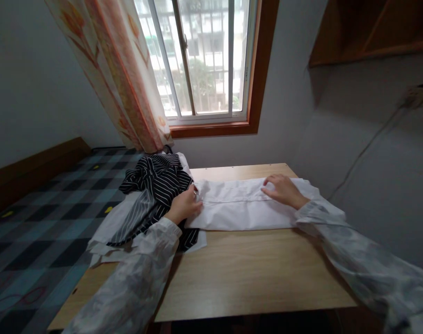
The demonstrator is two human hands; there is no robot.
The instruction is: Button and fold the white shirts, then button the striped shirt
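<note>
Two hands at a long white cloth point(239, 217) lying across the bench point(253, 273).
The left hand point(185, 205) is at the cloth's left end, near the striped garment point(165, 183); whether it pinches the edge, I cannot tell. The right hand point(284, 191) curves loosely over the right part, thumb apart from forefinger. Best to steady the left end lightly and smooth creases rightward with a flat palm, not dragging the whole piece.
</note>
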